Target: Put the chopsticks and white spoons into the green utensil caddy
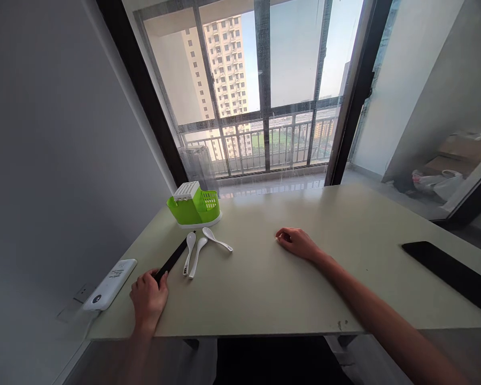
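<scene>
My left hand [148, 299] lies near the front left edge of the pale table [272, 278], its fingers closed on the near end of a long black stick-like object [172, 260] that may be chopsticks. Right beside that object lie three white spoons [200, 247] flat on the table. Behind them stands a green cutlery holder [194, 206] with a white slotted top. My right hand [296, 242] rests on the middle of the table with fingers loosely curled and nothing in it.
A white power bank [110, 284] lies at the table's left edge. A black flat device [452, 272] sits at the right edge. A large window with a balcony railing is behind the table; a grey wall runs along the left.
</scene>
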### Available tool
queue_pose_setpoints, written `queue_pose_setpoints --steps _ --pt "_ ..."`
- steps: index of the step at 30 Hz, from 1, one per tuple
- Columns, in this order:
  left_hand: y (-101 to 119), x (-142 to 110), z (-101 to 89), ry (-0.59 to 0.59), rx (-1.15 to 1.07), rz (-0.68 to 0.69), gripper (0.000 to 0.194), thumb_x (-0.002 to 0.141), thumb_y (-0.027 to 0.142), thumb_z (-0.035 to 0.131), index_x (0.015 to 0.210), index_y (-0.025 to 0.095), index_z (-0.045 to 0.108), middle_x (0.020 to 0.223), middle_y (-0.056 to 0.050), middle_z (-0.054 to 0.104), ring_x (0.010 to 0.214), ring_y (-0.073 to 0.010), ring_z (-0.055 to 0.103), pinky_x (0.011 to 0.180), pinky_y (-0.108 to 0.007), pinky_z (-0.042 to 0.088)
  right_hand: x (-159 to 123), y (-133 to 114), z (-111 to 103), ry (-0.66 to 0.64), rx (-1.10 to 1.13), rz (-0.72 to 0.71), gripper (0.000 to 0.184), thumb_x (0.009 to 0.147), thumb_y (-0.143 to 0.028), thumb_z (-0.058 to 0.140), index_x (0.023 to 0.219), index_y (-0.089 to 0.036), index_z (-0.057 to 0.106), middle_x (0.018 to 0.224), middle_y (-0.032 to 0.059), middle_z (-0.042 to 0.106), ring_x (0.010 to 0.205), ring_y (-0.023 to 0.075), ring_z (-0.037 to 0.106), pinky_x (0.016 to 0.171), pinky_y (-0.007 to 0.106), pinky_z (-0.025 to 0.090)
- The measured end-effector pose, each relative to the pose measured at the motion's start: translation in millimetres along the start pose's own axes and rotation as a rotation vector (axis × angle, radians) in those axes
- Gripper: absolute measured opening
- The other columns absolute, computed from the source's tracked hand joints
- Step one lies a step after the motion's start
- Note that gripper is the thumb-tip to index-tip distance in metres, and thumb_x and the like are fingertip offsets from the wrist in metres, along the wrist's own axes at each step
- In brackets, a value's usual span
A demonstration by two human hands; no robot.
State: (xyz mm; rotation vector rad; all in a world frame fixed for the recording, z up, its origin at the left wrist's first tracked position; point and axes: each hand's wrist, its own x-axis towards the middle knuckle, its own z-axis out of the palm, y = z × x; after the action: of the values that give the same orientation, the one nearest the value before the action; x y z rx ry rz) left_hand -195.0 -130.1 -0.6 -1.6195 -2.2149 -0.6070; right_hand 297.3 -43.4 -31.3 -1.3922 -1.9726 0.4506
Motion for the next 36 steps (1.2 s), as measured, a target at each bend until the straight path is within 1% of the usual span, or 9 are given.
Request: queue_pose_setpoints --steps 6,10,13,17,21,24,27,31,36 --pt "-1.8 1.4 1.7 -0.003 -0.031 -0.002 0.049 0.091 0.051 0.041 0.108 0.010 0.062 0.112 -0.023 0.066 0.110 -0.0415 0.059 0.092 -0.052 0.047 0.3 0.6 0.6 0.000 -0.004 0.002 0.023 0.088 -0.034 0.052 0.098 -0.025 0.071 0.082 -0.0001 0.071 0.072 0.0156 0.061 0.068 0.027 0.043" --pt "-8.0 5.5 3.7 -0.028 -0.104 -0.019 0.043 0.094 0.043 0.036 0.110 0.012 0.061 0.107 -0.022 0.070 0.105 -0.0387 0.064 0.088 -0.048 0.049 0.1 0.4 0.9 0.000 -0.004 0.002 0.024 0.088 -0.034 0.051 0.098 -0.025 0.071 0.083 0.0003 0.071 0.072 0.0158 0.061 0.068 0.027 0.043" --pt "-11.3 7.1 4.9 -0.018 -0.165 0.015 0.040 0.093 0.040 0.036 0.112 0.012 0.059 0.104 -0.019 0.071 0.101 -0.0362 0.066 0.087 -0.046 0.050 -0.1 -0.1 0.8 0.000 -0.002 0.004 0.024 0.088 -0.034 0.051 0.097 -0.025 0.071 0.083 -0.0001 0.071 0.072 0.0155 0.061 0.068 0.027 0.043" --pt "-7.1 5.7 3.4 0.019 -0.108 0.067 0.041 0.094 0.041 0.033 0.106 0.013 0.061 0.107 -0.021 0.070 0.104 -0.0376 0.063 0.092 -0.048 0.047 -0.4 -0.5 0.4 -0.002 0.002 0.005 0.024 0.088 -0.034 0.051 0.098 -0.025 0.071 0.084 0.0000 0.071 0.072 0.0152 0.061 0.068 0.027 0.043" --pt "5.0 2.4 -5.8 0.007 -0.113 0.105 0.049 0.095 0.052 0.033 0.106 0.013 0.061 0.110 -0.021 0.068 0.108 -0.0372 0.061 0.097 -0.049 0.045 -0.4 -0.5 -0.3 -0.005 0.005 0.004 0.023 0.088 -0.034 0.052 0.098 -0.025 0.071 0.083 -0.0001 0.071 0.072 0.0152 0.061 0.068 0.027 0.043" --pt "13.9 0.5 -14.8 -0.050 -0.181 0.090 0.063 0.090 0.067 0.039 0.112 0.012 0.061 0.112 -0.020 0.066 0.110 -0.0363 0.060 0.099 -0.048 0.045 -0.2 0.0 -0.5 -0.007 0.007 0.001 0.023 0.088 -0.034 0.052 0.098 -0.025 0.071 0.083 -0.0004 0.071 0.071 0.0151 0.061 0.068 0.027 0.043" --pt "19.1 0.2 -19.1 -0.100 -0.220 0.085 0.071 0.084 0.073 0.043 0.117 0.012 0.060 0.113 -0.019 0.065 0.111 -0.0359 0.060 0.101 -0.048 0.044 0.0 1.0 0.0 -0.007 0.007 -0.002 0.022 0.088 -0.033 0.052 0.098 -0.026 0.071 0.082 -0.0008 0.071 0.071 0.0150 0.061 0.068 0.027 0.043" --pt "19.5 0.8 -16.6 -0.091 -0.191 0.110 0.076 0.078 0.072 0.049 0.121 0.011 0.059 0.116 -0.020 0.065 0.113 -0.0366 0.059 0.105 -0.047 0.042 0.1 2.2 1.1 -0.006 0.004 -0.002 0.022 0.088 -0.033 0.052 0.098 -0.026 0.071 0.082 -0.0013 0.071 0.071 0.0149 0.061 0.068 0.027 0.043" --pt "17.7 1.6 -15.4 -0.108 -0.174 0.094 0.073 0.077 0.067 0.050 0.121 0.010 0.059 0.117 -0.021 0.064 0.113 -0.0365 0.060 0.105 -0.046 0.042 -0.2 2.2 1.4 -0.002 0.001 -0.004 0.021 0.088 -0.033 0.052 0.097 -0.026 0.070 0.082 -0.0014 0.071 0.071 0.0146 0.061 0.068 0.027 0.042"
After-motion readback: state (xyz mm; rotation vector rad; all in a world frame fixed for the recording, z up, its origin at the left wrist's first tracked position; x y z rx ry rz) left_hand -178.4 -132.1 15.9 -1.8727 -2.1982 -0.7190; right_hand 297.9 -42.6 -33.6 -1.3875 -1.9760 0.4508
